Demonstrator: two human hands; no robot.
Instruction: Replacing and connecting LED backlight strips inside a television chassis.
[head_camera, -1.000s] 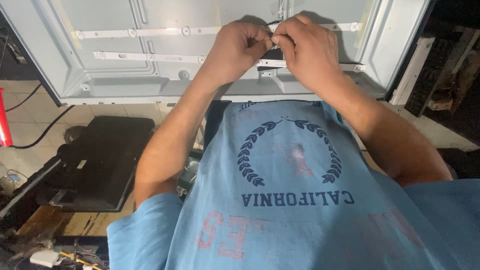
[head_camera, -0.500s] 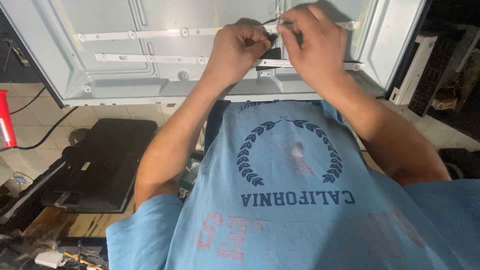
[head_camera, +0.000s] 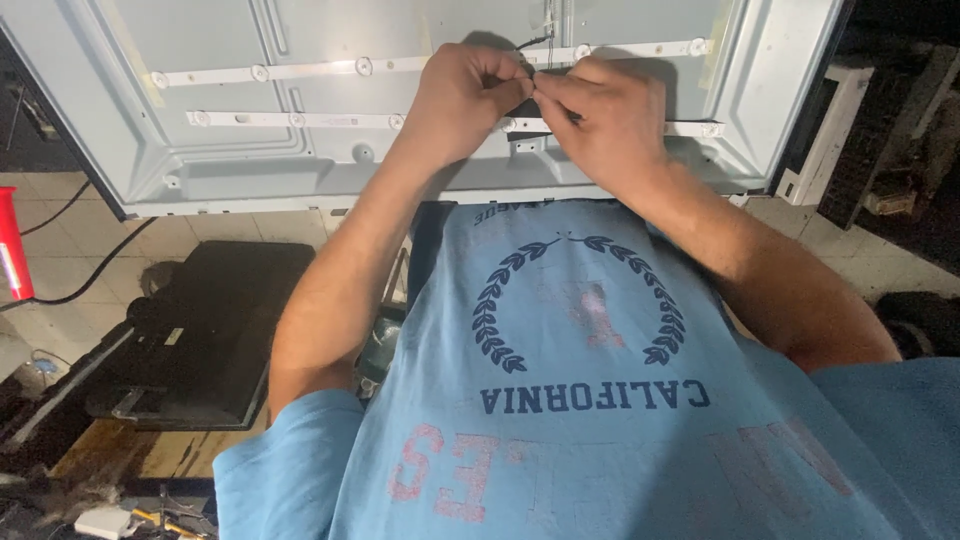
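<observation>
A large pale grey metal panel (head_camera: 200, 170) lies flat in front of me, with two thin white light strips (head_camera: 300, 70) carrying round lenses fixed across it. My left hand (head_camera: 465, 105) and my right hand (head_camera: 605, 120) meet over the right half of the panel, fingertips pinched together on a thin dark wire (head_camera: 535, 42) that loops up from between them toward the upper strip. The lower strip (head_camera: 290, 120) runs under both hands. My light blue printed shirt (head_camera: 580, 380) fills the lower half of the view.
A black flat device (head_camera: 215, 330) rests on a wooden surface at lower left, beside a dark cable (head_camera: 90, 280) on the tiled floor. A red cylinder (head_camera: 12, 245) stands at the left edge. A white box-like frame (head_camera: 825, 130) leans at right.
Both hands have shifted slightly lower on the panel while staying pinched together on the wire; the view has tilted a little.
</observation>
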